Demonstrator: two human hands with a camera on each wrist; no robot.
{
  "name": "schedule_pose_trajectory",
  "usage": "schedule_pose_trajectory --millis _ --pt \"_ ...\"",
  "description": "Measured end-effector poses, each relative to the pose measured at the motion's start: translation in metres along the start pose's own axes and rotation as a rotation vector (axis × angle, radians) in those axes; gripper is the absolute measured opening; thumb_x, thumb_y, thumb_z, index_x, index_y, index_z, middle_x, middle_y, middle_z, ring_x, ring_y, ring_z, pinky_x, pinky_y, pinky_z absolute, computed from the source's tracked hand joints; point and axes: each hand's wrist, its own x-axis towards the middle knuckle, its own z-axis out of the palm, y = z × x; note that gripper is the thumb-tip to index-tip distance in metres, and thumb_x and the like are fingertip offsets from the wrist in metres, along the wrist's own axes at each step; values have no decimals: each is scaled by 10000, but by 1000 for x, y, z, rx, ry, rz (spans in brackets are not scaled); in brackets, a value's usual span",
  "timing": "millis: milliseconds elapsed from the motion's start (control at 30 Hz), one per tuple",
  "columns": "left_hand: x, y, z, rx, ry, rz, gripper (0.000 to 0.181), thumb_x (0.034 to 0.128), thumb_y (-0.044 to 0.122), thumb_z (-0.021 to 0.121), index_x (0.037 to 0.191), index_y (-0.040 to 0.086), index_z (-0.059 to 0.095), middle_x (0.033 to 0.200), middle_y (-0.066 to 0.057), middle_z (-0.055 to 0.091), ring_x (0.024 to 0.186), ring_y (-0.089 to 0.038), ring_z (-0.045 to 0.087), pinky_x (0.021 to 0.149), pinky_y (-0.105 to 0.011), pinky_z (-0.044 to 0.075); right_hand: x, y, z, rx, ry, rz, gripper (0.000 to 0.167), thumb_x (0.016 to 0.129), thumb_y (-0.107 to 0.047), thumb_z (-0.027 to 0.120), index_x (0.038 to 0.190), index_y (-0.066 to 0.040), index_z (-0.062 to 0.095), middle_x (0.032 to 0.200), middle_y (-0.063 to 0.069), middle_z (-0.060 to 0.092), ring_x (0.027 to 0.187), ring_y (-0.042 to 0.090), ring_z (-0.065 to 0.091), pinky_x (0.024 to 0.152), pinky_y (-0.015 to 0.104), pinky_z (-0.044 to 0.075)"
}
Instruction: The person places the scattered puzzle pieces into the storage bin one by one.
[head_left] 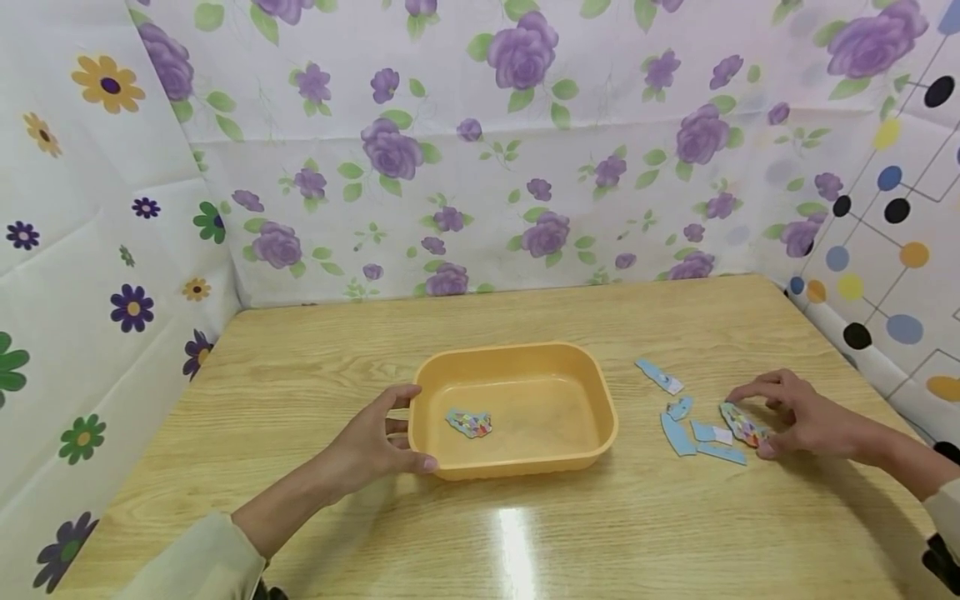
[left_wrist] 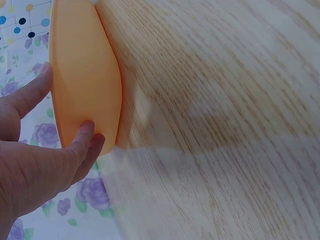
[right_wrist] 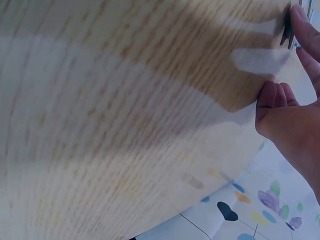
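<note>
My left hand [head_left: 375,437] holds the left end of a shallow orange plastic basin [head_left: 517,465], its thumb at the front corner and its fingers on the end wall. In the left wrist view, fingertips rest against the basin's outer side [left_wrist: 87,75]. Inside the basin lies one multicoloured puzzle piece [head_left: 470,422] with a light blue edge. Over at the right, my right hand [head_left: 806,421] pinches a similar colourful puzzle piece [head_left: 742,425] between thumb and fingers. In the right wrist view that piece [right_wrist: 287,27] shows only as a dark edge.
Several light blue puzzle pieces [head_left: 678,435] lie between the basin and my right hand, one [head_left: 658,377] farther back. A wood-grain table [head_left: 337,350] carries everything. A purple-flowered cloth [head_left: 450,167] hangs behind, with patterned cloths at both sides.
</note>
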Motion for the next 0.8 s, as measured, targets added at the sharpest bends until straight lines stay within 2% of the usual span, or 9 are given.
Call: schedule_pose_trajectory --millis 200,300,500,633,800 --pt "0 0 0 12 13 -3 1032 698 88 860 1490 28 203 1458 -201 249 1171 -399 539 869 -354 565 2 -5 -10 68 -39 49 611 766 -130 811 1306 -82 530 1261 210 289 1044 323 313 734 383 416" --pt "0 0 0 11 11 -2 1034 698 91 862 1491 27 201 1461 -201 247 1170 -397 541 873 -356 563 2 -5 -14 63 -38 79 619 775 -144 807 1321 -90 519 1263 195 284 1060 253 324 736 347 443" --pt "0 -1 0 -6 2 1 1038 701 86 860 1493 30 192 1465 -198 234 1169 -392 544 873 -360 563 6 -7 -20 51 -21 78 622 796 -171 795 1343 -94 508 1280 177 290 1038 144 352 697 273 456" --pt "0 0 0 -10 2 0 1038 699 81 861 1492 32 193 1468 -196 233 1161 -388 551 869 -363 565 9 -10 -23 60 -30 82 631 795 -171 795 1346 -80 501 1291 193 278 1055 216 345 690 267 458" --pt "0 0 0 3 14 -5 1037 693 81 864 1491 37 203 1467 -193 241 1152 -383 559 868 -364 565 14 -13 -28 74 -45 90 617 802 -154 789 1340 -74 499 1317 236 242 1102 376 335 679 252 468"
